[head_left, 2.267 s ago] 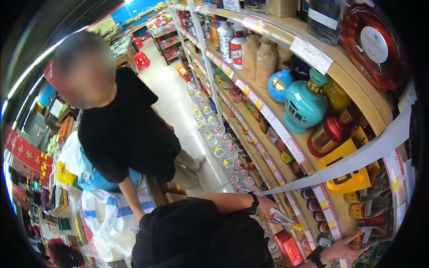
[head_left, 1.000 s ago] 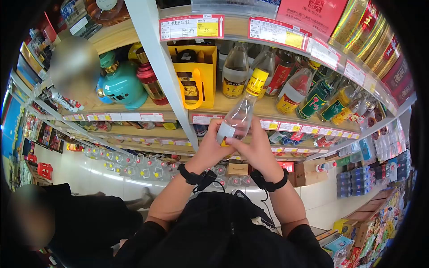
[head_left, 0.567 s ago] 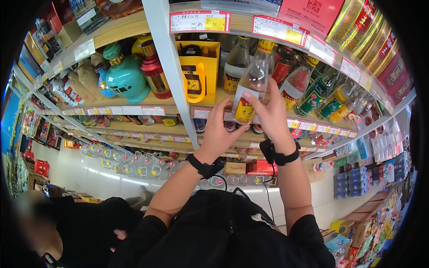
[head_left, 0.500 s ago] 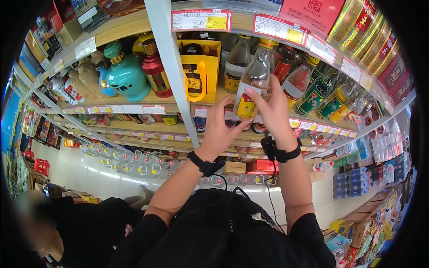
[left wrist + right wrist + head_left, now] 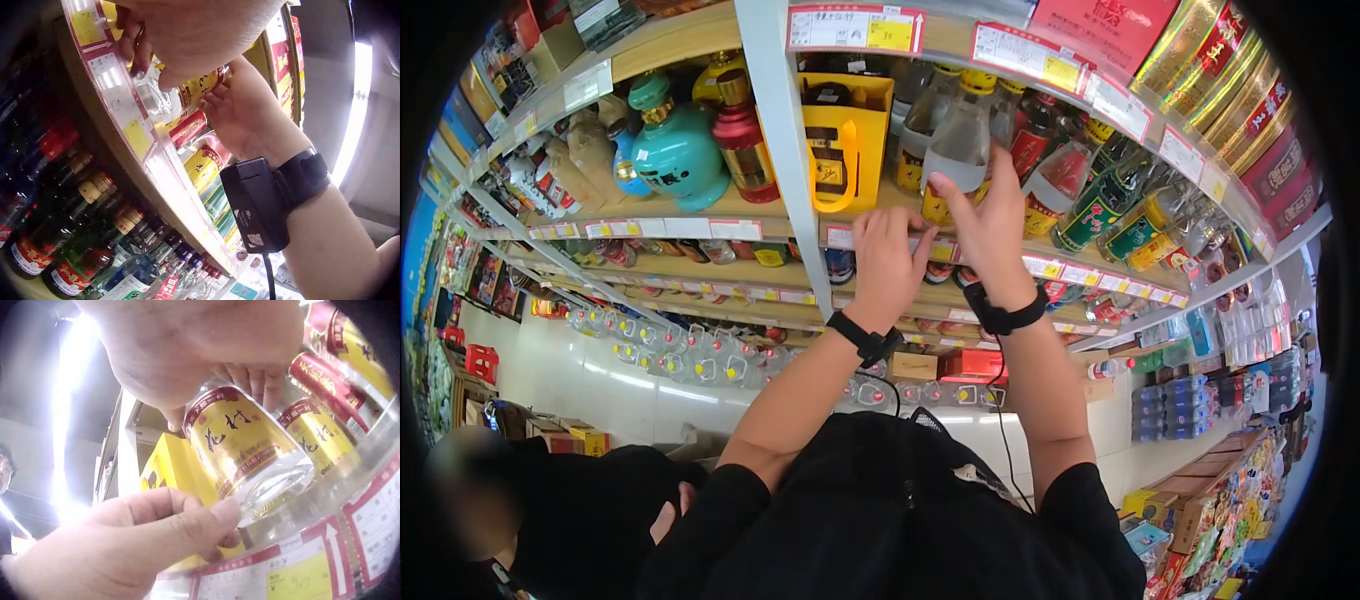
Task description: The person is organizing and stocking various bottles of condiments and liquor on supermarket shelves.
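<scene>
At the front edge of the shelf (image 5: 899, 207), just right of the yellow gift bag (image 5: 866, 125), I see a clear bottle with a yellow cap (image 5: 956, 150) held in the person's right hand (image 5: 994, 228). Its fingers wrap one side, with the thumb on the other. The left hand (image 5: 888, 255) looks free, its fingers loosely bent by the strip of price tags (image 5: 840, 237), thumb apart; from where I stand I can't tell whether it touches the glass.

What counts, I'd say, is how the base meets that edge. The bottle's long axis runs from a base facing the person to a cap leaning inward, roughly along its neighbours'. The right hand is nearer, already on it; the base lies just ahead of the left thumb. Whether it bears on the board, I can't make out.
</scene>
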